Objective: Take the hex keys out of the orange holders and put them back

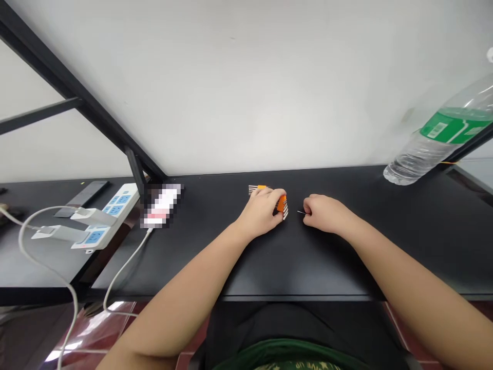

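Observation:
On the black table, my left hand (261, 213) is closed around an orange hex key holder (282, 203). Several silver keys stick out of it in rows at the far left and on the right side, and my fingers cover its middle. To the right, a short gap away, my right hand (324, 213) is closed in a pinch. A thin silver hex key (300, 211) pokes out leftward from its fingertips, towards the holder; the rest of the key is hidden in the hand.
A large clear bottle (450, 126) with a green label stands at the right by the wall. At left are a blurred phone (162, 205) on a white cable (127, 267), a white power strip (111, 221) with two chargers, and a black frame (103, 123).

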Tool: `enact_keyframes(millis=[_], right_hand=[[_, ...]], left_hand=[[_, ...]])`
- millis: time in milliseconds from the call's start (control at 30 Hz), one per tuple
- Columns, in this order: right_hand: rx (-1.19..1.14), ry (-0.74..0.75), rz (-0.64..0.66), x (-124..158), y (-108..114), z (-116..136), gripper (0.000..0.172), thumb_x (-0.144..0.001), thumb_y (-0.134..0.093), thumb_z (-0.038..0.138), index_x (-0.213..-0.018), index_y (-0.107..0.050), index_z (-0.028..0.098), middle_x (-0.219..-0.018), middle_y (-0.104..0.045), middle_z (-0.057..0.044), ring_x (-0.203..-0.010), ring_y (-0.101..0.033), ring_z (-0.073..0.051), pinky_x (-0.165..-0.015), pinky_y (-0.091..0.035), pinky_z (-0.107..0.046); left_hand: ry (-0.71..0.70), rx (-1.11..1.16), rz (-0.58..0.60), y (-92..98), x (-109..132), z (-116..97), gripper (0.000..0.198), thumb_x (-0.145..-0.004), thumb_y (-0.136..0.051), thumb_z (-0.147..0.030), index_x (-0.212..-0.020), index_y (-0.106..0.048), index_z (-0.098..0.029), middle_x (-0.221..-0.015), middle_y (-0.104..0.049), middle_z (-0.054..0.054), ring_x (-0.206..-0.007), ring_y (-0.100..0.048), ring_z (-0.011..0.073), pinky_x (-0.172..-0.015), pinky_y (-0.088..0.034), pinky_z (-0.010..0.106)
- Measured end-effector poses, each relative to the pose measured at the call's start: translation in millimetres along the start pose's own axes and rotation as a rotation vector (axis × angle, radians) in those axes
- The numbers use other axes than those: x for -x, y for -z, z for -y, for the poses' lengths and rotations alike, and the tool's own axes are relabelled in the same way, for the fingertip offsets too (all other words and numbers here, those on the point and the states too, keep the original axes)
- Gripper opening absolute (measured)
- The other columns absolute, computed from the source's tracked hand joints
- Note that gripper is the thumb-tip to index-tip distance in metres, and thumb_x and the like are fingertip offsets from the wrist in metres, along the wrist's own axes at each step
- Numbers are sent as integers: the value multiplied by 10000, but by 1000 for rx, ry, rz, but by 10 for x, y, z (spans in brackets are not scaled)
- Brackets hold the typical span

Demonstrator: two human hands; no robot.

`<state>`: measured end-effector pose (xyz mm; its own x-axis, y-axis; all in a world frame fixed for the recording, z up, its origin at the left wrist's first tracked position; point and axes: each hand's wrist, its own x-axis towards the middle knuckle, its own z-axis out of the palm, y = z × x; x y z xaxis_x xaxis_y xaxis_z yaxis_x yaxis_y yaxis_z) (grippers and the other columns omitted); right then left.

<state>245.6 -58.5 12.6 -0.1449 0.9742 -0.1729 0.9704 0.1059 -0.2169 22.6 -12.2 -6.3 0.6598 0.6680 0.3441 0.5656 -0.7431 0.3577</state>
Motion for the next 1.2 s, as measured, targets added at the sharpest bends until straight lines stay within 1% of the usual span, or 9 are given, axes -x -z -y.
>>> enact_keyframes(millis=[133, 200, 300, 400, 500, 600, 633, 800, 1200], right_hand=[[-56, 14, 18, 3, 20, -7, 53, -744, -626, 178, -711, -598, 210, -890, -707, -67, -728, -619, -191, -580, -374, -284], [-112, 35, -28, 10, 29, -2, 68, -743, -618, 175, -697, -585, 214, -837, -703, -50, -713, -615, -184, -594, -385, -282], [-344, 79, -113, 31, 59, 4, 42, -766, -595, 197, -739, -581, 226, -753, -688, 2, -654, -613, -156, -609, -426, -265], [-547, 80, -125, 50, 94, -11, 23, -762, -594, 213, -770, -583, 231, -709, -674, 37, -558, -607, -127, -578, -455, -250], [-646, 48, -87, 58, 111, -38, 47, -738, -597, 202, -776, -590, 229, -678, -660, 48, -490, -610, -121, -526, -461, -245], [-751, 77, -56, 63, 108, -41, 69, -725, -602, 186, -781, -592, 225, -659, -642, 48, -471, -609, -119, -499, -464, -237], [-784, 97, -49, 66, 103, -34, 75, -723, -604, 182, -784, -592, 224, -662, -638, 47, -471, -604, -116, -494, -465, -234], [-859, 106, -51, 66, 70, -1, 112, -724, -606, 178, -823, -616, 228, -695, -625, 41, -479, -582, -106, -456, -460, -221], [-988, 60, -27, 84, 127, 1, 102, -713, -606, 141, -782, -643, 207, -571, -574, 39, -464, -552, -111, -441, -488, -224]], left_hand=[[-125, 5, 10, -30, -2, 54, 491, -874, -606, -128, -1350, -604, -245, -1279, -705, 81, -1220, -628, 245, -1088, -458, 462], [-176, -6, 9, -46, -5, 71, 474, -907, -564, -111, -1353, -621, -260, -1328, -690, 73, -1234, -618, 231, -1088, -456, 456], [-213, -56, 17, -63, -8, 85, 488, -929, -546, -120, -1386, -613, -276, -1340, -681, 73, -1213, -598, 234, -1070, -459, 457], [-235, -80, 12, -60, -9, 94, 490, -941, -538, -133, -1402, -604, -286, -1325, -680, 73, -1200, -580, 238, -1062, -455, 460], [-218, -42, 3, -34, -7, 74, 542, -939, -531, -121, -1452, -549, -296, -1326, -675, 65, -1212, -578, 229, -1075, -448, 455], [-117, 41, 24, -1, -7, 18, 752, -874, -595, -111, -1570, -364, -275, -1313, -681, 65, -1204, -588, 235, -1080, -458, 451], [-87, 66, 21, 7, -8, -2, 776, -854, -615, -115, -1569, -349, -261, -1326, -676, 69, -1224, -583, 243, -1099, -449, 458], [-41, 72, 20, 28, -20, -61, 523, -819, -643, -129, -1330, -563, -204, -1249, -685, 95, -1227, -595, 265, -1101, -454, 447], [-154, -123, -29, 23, -4, -49, 444, -838, -637, -119, -1276, -589, -172, -1163, -702, 117, -1171, -613, 267, -1029, -459, 434]])
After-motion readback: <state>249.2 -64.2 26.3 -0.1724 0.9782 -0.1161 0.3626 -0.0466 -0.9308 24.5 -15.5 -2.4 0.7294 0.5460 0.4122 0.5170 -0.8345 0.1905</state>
